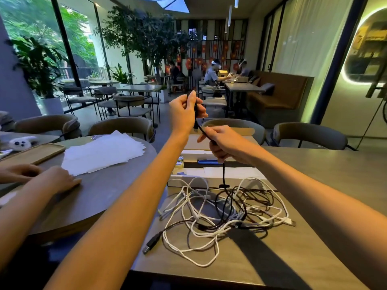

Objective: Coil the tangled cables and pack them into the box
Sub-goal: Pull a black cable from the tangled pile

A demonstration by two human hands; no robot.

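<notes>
The left grip (184,114), raised above the worktop (324,164), pinches the upper end of a black cable (223,174). The right grip (222,143) is curled round it lower down. The cable hangs into the tangle of cables (230,208) lying on the worktop just in front of the open box (188,182).

Café or restaurant seating area, by the look of it. Several small tables (139,88) are standing in rows, each with padded curved-back chairs (129,102) drawn up. A long brown banquette (278,93) is running along a side wall. Seated people (211,74) are occupying a far table. Large potted plants (39,59) and an indoor tree (144,32) are growing beside floor-to-ceiling glass (81,38), which is letting in daylight. Slim pendant lights (230,15) are hanging from the ceiling.
</notes>
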